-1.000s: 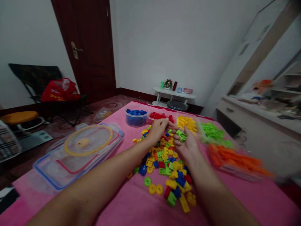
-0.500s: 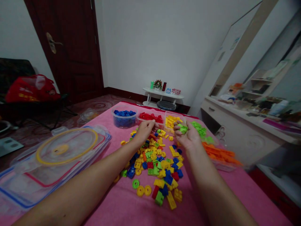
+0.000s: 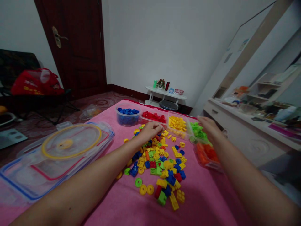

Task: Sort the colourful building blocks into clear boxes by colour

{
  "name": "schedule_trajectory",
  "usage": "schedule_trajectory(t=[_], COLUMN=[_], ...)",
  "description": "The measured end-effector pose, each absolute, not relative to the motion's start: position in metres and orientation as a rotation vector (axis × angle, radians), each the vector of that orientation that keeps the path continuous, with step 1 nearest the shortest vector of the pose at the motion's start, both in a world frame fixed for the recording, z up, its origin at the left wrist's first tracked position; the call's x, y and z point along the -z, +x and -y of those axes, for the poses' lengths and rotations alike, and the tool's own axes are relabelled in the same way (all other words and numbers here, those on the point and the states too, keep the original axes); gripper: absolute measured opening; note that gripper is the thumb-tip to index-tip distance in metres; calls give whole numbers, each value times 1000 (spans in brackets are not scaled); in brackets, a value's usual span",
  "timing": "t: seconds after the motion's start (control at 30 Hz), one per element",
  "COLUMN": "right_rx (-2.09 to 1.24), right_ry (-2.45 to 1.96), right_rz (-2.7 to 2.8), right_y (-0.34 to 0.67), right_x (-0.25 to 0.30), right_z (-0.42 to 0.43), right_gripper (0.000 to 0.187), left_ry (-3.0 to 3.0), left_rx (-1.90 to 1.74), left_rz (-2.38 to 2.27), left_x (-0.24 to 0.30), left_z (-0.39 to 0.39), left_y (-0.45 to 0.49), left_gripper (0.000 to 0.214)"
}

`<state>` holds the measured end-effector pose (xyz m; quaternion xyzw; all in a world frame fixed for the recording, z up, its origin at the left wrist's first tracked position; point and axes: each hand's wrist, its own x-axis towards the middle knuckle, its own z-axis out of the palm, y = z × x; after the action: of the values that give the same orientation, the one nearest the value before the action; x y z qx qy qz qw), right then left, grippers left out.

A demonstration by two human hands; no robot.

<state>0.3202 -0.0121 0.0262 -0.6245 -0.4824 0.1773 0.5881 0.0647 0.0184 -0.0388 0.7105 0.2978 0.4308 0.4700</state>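
My left hand reaches over the far end of a mixed pile of toy building bricks, fingers curled together. Whatever they pinch, if anything, is hidden. On the right, my right hand is above a container of green bricks, with its fingers stretched out; its palm is turned out of sight. Nearby along the back stand a round tub of blue bricks, a box of red bricks and a box of yellow bricks. A box of orange pieces is partly behind my right forearm.
Clear plastic lids lie stacked on the left of the pink cloth. Beyond the table are a low white stand with small items, a dark door, a red bag and a cluttered dresser.
My right hand has moved right, from above the pile with green bricks in its palm to over the green container; those bricks no longer show in it. My left hand stays over the pile.
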Motion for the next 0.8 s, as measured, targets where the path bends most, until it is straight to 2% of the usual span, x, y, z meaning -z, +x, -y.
schedule_trajectory(t=[0.03, 0.13, 0.23, 0.33, 0.43, 0.63, 0.7, 0.8], right_rx=[-457, -615, -552, -459, -285, 106, 135, -2], right_ry=[-1488, -1518, -1397, -1275, -1305, -1586, -1564, -1424], right_rz=[1171, 1793, 2316, 2676, 2747, 2413, 2339, 2364], right_y=[305, 249, 200, 179, 182, 195, 182, 148], right_x=[-23, -11, 5, 22, 37, 39, 32, 23], right_z=[23, 74, 133, 167, 158, 96, 89, 95], right_gripper=[20, 34, 59, 68, 59, 38, 32, 27], left_ry=[1809, 1968, 1999, 1930, 1860, 1804, 1799, 1788], left_rx=[-1034, -1040, -1096, -1119, -1103, -1141, -1147, -1162], left_rz=[-718, -720, -765, -760, -749, -784, -786, -820], left_x=[39, 38, 37, 37, 36, 31, 30, 29], left_z=[-19, -24, -30, -35, -39, -44, -44, -44], left_y=[64, 60, 56, 53, 49, 45, 43, 41], left_gripper=[25, 27, 27, 27, 28, 25, 25, 26])
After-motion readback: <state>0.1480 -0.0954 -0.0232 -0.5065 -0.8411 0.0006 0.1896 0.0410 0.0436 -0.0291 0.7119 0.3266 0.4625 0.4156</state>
